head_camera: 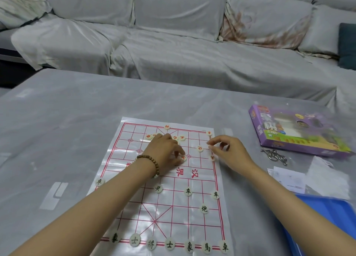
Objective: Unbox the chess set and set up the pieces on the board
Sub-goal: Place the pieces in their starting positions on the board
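On the grey-covered table (77,121), the left hand (163,149) pinched, at one o'clock on the white red-lined paper board (173,215), a round cream red-lettered piece (183,158) that I judged needed centring on its crossing; whether the curled fingers of the right hand (227,151) held anything, I couldn't tell.

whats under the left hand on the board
The left hand pinches a red-marked piece at its fingertips, and more red pieces peek out past its knuckles. Whatever lies on the board beneath the palm is covered.
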Tool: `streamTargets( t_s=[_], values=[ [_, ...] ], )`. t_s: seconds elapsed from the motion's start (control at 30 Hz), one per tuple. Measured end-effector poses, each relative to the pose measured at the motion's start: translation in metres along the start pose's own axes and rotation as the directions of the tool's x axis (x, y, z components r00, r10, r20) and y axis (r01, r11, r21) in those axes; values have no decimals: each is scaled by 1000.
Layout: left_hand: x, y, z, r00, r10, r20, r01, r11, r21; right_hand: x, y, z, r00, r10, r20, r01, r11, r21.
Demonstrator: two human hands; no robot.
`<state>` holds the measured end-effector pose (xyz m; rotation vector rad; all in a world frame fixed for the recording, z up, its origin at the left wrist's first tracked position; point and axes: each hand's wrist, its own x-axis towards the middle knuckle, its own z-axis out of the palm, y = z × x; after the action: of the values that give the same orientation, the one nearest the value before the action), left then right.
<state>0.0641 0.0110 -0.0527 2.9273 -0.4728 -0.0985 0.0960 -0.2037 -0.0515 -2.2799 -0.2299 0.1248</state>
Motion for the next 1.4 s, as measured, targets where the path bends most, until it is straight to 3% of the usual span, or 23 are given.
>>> streamTargets(
  t_s=[0.57,0.7,1.07,1.2,1.4],
  values=[
    [14,10,10,992,-120,-46,116,989,-92,-3,19,0,1000,3,20,-3,1000,2],
    [15,13,11,991,-117,-71,108,988,-113,-5,24,0,996,-10,86,12,999,-31],
    [12,12,10,992,-112,-63,105,988,-113,-5,18,1,999,-17,51,19,999,-39],
    [2,-2,-3,986,-126,-107,111,985,-136,-5,2,7,995,-96,6,96,993,-72],
    [-20,-47,-14,963,-235,-129,214,964,-157,2,-34,40,973,-209,95,223,961,-166]
  ],
)
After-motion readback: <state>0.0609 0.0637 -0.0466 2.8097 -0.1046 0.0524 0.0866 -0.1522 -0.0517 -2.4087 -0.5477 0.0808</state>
